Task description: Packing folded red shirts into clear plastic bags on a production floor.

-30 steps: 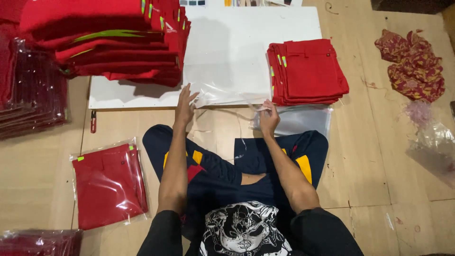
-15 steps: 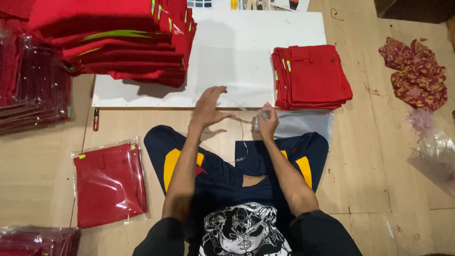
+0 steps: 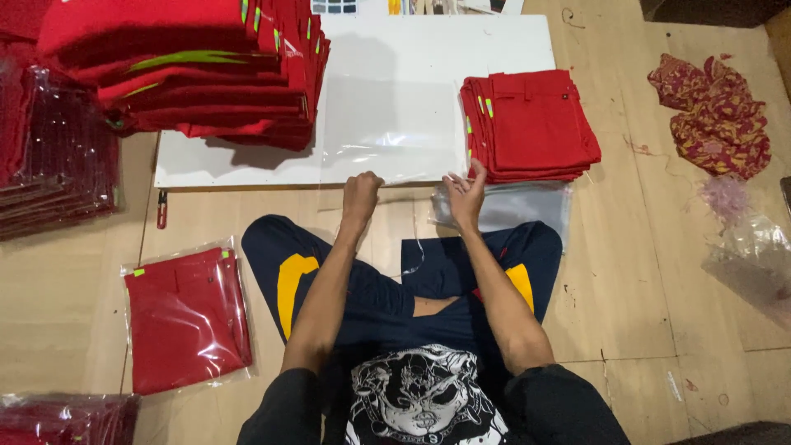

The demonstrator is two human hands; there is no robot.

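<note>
Both hands pinch the near edge of a clear plastic bag (image 3: 387, 136) lying on the white board (image 3: 206, 169) mid-frame, left hand (image 3: 361, 191) fisted, right hand (image 3: 465, 194) probably finger-pinching; it looks thin, floppy, slippery, best held by its edge

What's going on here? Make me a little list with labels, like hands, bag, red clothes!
Left hand: left hand closed on the near edge of the clear plastic bag
Right hand: right hand pinching the same edge
Bag: lies flat on the white board
Red clothes: small folded stack beside the bag, tall pile at the board's far left
Already bagged: red packet on the floor
Spare bags: clear stack under the right hand
</note>
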